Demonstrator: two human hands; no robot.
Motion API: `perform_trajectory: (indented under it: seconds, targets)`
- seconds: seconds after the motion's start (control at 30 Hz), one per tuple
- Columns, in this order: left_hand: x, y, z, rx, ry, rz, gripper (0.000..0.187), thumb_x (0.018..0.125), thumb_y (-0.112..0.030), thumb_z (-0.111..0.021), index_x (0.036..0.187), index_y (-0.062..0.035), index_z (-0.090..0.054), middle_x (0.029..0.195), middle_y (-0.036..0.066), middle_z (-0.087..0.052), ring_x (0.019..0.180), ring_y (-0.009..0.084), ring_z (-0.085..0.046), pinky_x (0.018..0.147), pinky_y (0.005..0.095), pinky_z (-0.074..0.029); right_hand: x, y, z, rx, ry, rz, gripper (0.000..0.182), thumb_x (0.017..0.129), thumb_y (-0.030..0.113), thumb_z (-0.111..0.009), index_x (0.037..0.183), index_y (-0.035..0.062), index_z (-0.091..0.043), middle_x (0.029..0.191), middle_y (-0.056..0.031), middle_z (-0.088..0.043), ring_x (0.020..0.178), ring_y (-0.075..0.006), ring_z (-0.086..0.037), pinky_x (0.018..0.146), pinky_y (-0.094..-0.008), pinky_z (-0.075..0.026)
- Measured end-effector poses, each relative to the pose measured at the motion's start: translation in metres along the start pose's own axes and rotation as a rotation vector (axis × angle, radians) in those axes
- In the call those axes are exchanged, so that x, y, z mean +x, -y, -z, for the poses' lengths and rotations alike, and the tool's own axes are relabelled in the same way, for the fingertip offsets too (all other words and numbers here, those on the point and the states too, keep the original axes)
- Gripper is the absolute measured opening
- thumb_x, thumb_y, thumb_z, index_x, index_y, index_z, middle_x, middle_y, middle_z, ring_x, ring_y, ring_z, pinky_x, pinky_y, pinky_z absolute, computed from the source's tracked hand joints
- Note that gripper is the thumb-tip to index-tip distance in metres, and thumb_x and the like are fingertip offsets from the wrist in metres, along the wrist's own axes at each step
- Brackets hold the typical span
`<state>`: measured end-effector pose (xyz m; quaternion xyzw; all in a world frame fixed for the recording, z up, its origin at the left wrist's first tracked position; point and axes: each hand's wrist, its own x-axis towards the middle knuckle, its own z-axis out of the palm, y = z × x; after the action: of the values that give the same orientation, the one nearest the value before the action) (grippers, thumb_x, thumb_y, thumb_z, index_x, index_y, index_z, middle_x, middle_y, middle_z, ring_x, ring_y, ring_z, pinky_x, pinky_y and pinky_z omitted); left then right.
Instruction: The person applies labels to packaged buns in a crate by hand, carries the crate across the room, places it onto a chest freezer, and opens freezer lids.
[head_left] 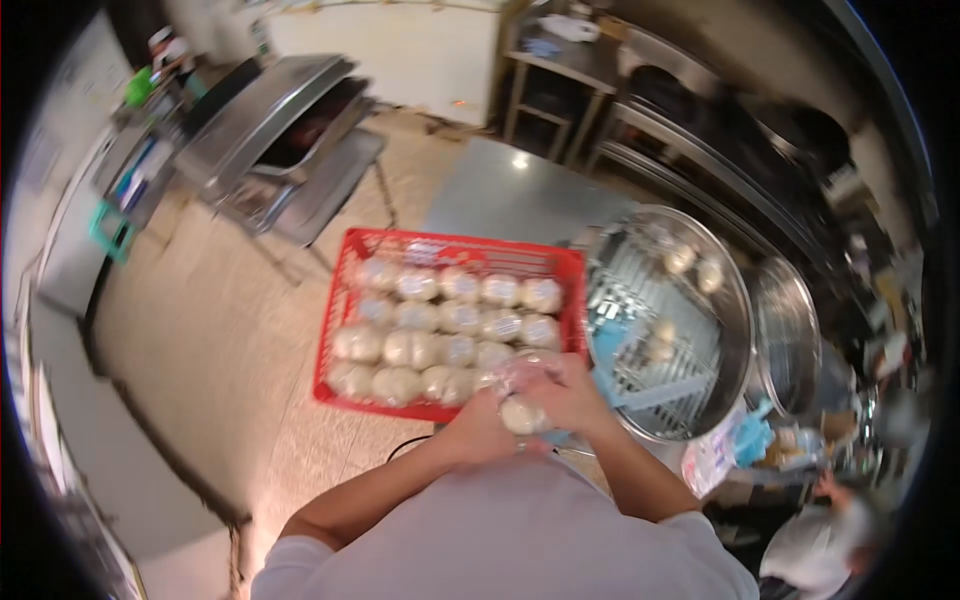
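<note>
In front of my chest, both hands are closed around a white bun (522,414) in a clear plastic bag (525,372). My left hand (482,430) grips it from the left side. My right hand (572,397) has its fingers on the bag at the upper right. Just beyond them is a red plastic crate (455,243), with rows of bagged white buns (418,284) inside. To the right, a large round metal steamer tray (742,330) with a slatted bottom holds a few loose buns (680,259) and something light blue.
A grey metal table (520,190) extends behind the crate. Another round metal pan (785,335) stands right of the steamer tray. Plastic packaging (712,455) lies at lower right, near another person (815,550). A metal cabinet with a raised lid (265,125) is at far left.
</note>
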<state>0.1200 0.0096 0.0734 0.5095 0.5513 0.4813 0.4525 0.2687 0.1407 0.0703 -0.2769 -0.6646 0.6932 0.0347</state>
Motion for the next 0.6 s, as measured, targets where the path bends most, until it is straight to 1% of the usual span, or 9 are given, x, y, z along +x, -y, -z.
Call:
perform_trajectory:
  seconds: [0.03,0.1,0.2,0.23,0.27,0.33,0.4,0.5,0.6]
  targets:
    - [-0.003,0.010,0.004,-0.106,0.020,0.051,0.055,0.081,-0.016,-0.089,0.128,-0.0043,-0.064,0.119,0.008,-0.071,0.105,0.0184,-0.070,0.090,0.0340,-0.058,0.007,-0.006,-0.001,-0.114,0.037,0.064,0.064,0.091,0.014,-0.080,0.147,-0.0005,-0.053,0.148,-0.0193,-0.055,0.133,-0.0284,-0.057,0.103,-0.0408,-0.053]
    - [-0.006,0.038,0.011,-0.331,0.092,0.131,0.048,0.087,-0.018,-0.083,0.128,-0.0040,-0.064,0.117,0.008,-0.072,0.103,0.0180,-0.070,0.089,0.0343,-0.058,-0.001,-0.002,-0.016,-0.396,0.005,0.452,0.064,0.087,0.018,-0.083,0.142,-0.0007,-0.057,0.138,-0.0201,-0.061,0.125,-0.0304,-0.062,0.100,-0.0414,-0.054]
    - [-0.013,0.035,0.023,-1.485,0.056,0.651,0.032,0.100,-0.023,-0.067,0.127,-0.0052,-0.066,0.117,0.007,-0.072,0.110,0.0213,-0.068,0.095,0.0400,-0.057,-0.013,0.051,-0.046,-0.692,-0.155,0.693,0.071,0.077,0.021,-0.088,0.138,-0.0010,-0.059,0.123,-0.0182,-0.068,0.110,-0.0348,-0.068,0.097,-0.0447,-0.055]
    - [-0.013,0.022,0.033,-1.341,-0.022,0.769,0.036,0.106,-0.031,-0.055,0.128,-0.0043,-0.066,0.121,0.010,-0.072,0.116,0.0258,-0.068,0.098,0.0426,-0.055,-0.008,0.047,-0.043,-0.721,-0.146,0.696,0.070,0.075,0.025,-0.089,0.134,-0.0005,-0.060,0.112,-0.0163,-0.070,0.101,-0.0354,-0.068,0.093,-0.0438,-0.055]
    - [-0.008,0.029,0.043,-1.009,-0.079,0.659,0.036,0.106,-0.031,-0.055,0.128,-0.0047,-0.066,0.121,0.012,-0.072,0.118,0.0276,-0.067,0.099,0.0440,-0.054,0.000,0.042,-0.040,-0.680,-0.171,0.591,0.069,0.075,0.025,-0.090,0.132,-0.0006,-0.060,0.112,-0.0170,-0.069,0.100,-0.0359,-0.067,0.092,-0.0435,-0.055]
    - [0.006,0.043,0.071,-0.338,-0.178,0.353,0.034,0.105,-0.029,-0.056,0.128,-0.0053,-0.066,0.119,0.015,-0.072,0.120,0.0310,-0.066,0.103,0.0464,-0.051,0.026,0.030,-0.030,-0.599,-0.227,0.385,0.065,0.077,0.026,-0.090,0.128,-0.0007,-0.061,0.113,-0.0184,-0.068,0.100,-0.0370,-0.066,0.091,-0.0428,-0.056]
    - [0.017,0.045,0.103,0.399,-0.377,-0.016,0.032,0.104,-0.026,-0.056,0.125,-0.0057,-0.068,0.116,0.018,-0.072,0.119,0.0340,-0.065,0.108,0.0484,-0.047,0.071,0.007,-0.023,-0.311,-0.401,0.212,0.054,0.083,0.031,-0.086,0.120,-0.0015,-0.064,0.112,-0.0217,-0.068,0.103,-0.0401,-0.067,0.091,-0.0419,-0.056]
    - [0.013,0.087,0.132,0.998,-0.028,0.106,0.026,0.098,-0.018,-0.062,0.118,-0.0049,-0.070,0.114,0.018,-0.071,0.112,0.0372,-0.065,0.107,0.0474,-0.045,0.129,-0.029,-0.016,-0.164,-0.065,-0.131,0.051,0.090,0.038,-0.079,0.117,-0.0030,-0.067,0.117,-0.0267,-0.068,0.108,-0.0414,-0.067,0.093,-0.0430,-0.055]
    - [0.003,0.078,0.142,0.859,-0.111,0.049,0.023,0.093,-0.014,-0.067,0.113,-0.0030,-0.071,0.114,0.017,-0.072,0.109,0.0375,-0.064,0.106,0.0486,-0.045,0.138,-0.060,-0.038,-0.681,-0.302,0.148,0.054,0.094,0.046,-0.072,0.118,-0.0033,-0.069,0.120,-0.0285,-0.069,0.108,-0.0426,-0.068,0.093,-0.0460,-0.055]
